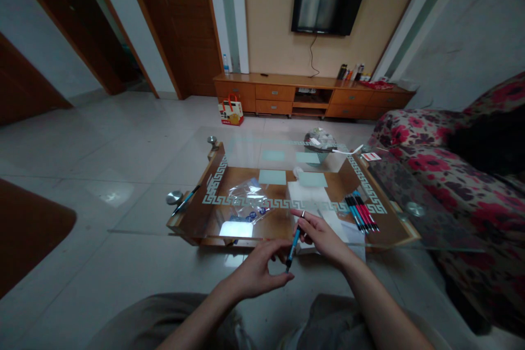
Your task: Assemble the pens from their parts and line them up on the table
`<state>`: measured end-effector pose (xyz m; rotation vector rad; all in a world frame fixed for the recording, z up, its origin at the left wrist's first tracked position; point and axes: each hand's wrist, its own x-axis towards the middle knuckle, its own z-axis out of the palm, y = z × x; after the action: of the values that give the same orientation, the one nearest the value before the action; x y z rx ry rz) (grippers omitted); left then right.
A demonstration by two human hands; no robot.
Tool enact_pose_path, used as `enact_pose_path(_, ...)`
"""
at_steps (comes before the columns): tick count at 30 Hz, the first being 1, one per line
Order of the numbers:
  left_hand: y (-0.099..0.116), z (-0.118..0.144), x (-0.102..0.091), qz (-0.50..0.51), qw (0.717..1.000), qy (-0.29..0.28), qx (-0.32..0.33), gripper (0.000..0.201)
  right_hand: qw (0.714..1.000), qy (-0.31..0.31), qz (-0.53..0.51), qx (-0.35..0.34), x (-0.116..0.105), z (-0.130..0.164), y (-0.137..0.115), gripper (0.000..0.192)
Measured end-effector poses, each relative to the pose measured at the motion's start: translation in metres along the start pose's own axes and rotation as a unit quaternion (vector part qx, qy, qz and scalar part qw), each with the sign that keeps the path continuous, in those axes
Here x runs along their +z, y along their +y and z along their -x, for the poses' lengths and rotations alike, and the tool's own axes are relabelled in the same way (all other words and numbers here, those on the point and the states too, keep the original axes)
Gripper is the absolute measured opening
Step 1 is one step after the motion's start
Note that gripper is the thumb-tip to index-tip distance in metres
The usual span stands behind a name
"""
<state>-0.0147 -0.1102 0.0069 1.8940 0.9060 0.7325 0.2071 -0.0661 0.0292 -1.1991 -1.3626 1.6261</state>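
Observation:
A blue pen with a black lower part (294, 245) slants above the near edge of the glass table. My right hand (319, 234) grips its upper part between thumb and fingers. Just left of the pen is my left hand (260, 269), its thumb and index finger apart in a curve around the lower end. The left thumb tip lies close under that end; whether it touches cannot be made out. On the table to the right, several blue, black and red pens (361, 213) lie side by side. Another pen (186, 200) rests near the left edge.
The glass coffee table (156, 219) carries a clear plastic bag (248, 199), white paper (353, 234) and a cluttered basket-like container (320, 139). A flowered sofa (435, 161) stands at right. Beyond are a wooden TV cabinet (274, 92) and a paper bag (230, 112).

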Motion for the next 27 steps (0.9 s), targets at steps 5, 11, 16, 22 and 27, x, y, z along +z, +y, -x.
enact_pose_path(5,0.009,-0.003,-0.005,0.004,1.0,-0.016,0.001,0.057,1.0,-0.014,0.027,0.001,0.0,0.002,-0.002,0.061)
enact_pose_path(11,0.01,-0.004,-0.006,0.01,1.0,-0.019,0.008,0.055,0.999,-0.017,0.032,0.004,0.0,0.002,0.0,0.058)
enact_pose_path(16,0.011,-0.003,-0.008,0.007,0.999,-0.03,0.013,0.054,0.999,-0.021,0.022,0.014,0.002,0.001,0.0,0.061)
enact_pose_path(22,0.009,-0.004,-0.002,0.005,1.0,-0.004,-0.01,0.058,0.999,-0.027,-0.029,0.016,0.013,0.004,0.0,0.067)
enact_pose_path(27,0.003,-0.004,0.003,0.026,0.999,0.012,-0.031,0.072,1.0,-0.024,-0.007,-0.007,0.001,0.009,-0.012,0.066)
